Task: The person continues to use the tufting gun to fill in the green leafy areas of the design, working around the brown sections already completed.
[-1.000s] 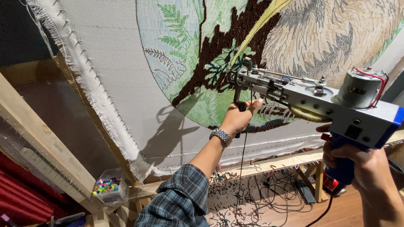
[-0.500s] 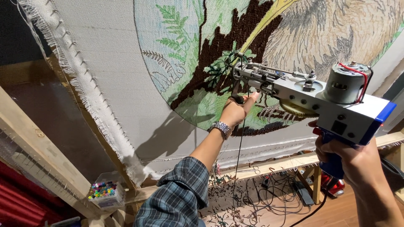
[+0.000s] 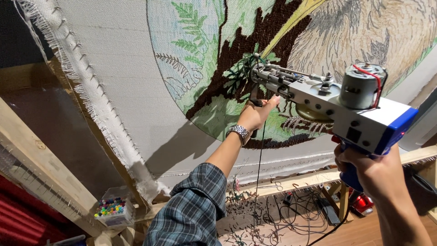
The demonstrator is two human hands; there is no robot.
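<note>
The tufting gun points its tip at the brown and green yarn picture on the stretched cloth. The right hand is wrapped tight around its blue handle. The left hand grips the black front handle.

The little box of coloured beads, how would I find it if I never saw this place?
Start at the big stretched cloth with the picture stitched on it and follow its frayed left edge down to the slanted wooden frame. At its bottom corner sits a small clear plastic box. It is the only thing there packed with tiny bright dots of many colours.
</note>
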